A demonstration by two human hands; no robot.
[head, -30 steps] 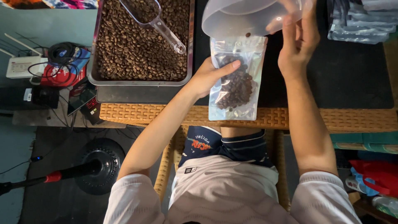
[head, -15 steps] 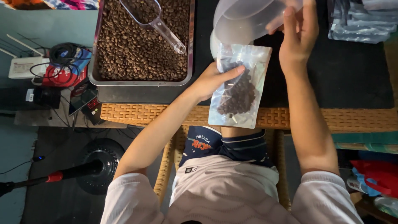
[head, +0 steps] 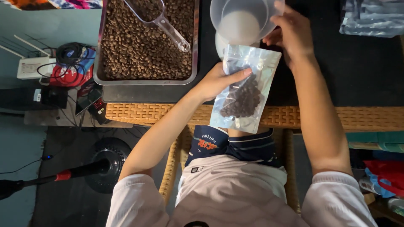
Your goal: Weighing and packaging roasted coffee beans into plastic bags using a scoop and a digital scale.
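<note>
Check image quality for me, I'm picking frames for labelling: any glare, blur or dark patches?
Head view: sharp on the coffee beans; glare on the clear pouch in the left hand; right hand slightly soft; black mat loses detail.

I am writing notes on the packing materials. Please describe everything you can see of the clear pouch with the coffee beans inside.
The pouch is a flat rectangular bag of glossy, see-through plastic with a silvery sheen. Dark roasted beans fill roughly its lower middle; the top part looks empty. It is held up above the table edge, tilted slightly, mouth toward the translucent plastic cup. The left hand grips its left side, thumb across the front. The right hand holds the cup just above the pouch's mouth.
</note>
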